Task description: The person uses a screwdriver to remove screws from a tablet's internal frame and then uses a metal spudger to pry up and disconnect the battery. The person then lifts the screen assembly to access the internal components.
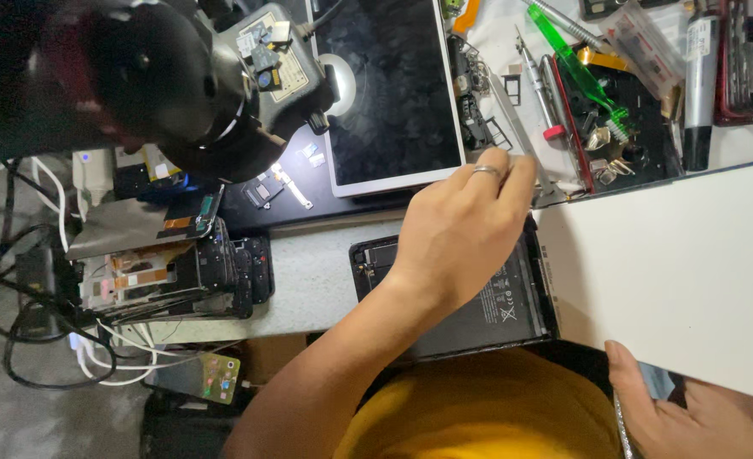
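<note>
Both hands (466, 217) (691, 416) tilt flat, smooth white panel (674, 272).

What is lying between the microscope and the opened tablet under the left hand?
In the head view, a stack of dismantled phones lies between the microscope and the opened tablet, then bare grey table.

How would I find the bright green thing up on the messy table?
Start at the big white panel held on the right side, then look straight up to the black tray of small metal parts. Lying slanted across it is the green tool. It is see-through bright green; the tools beside it are grey metal.
</note>
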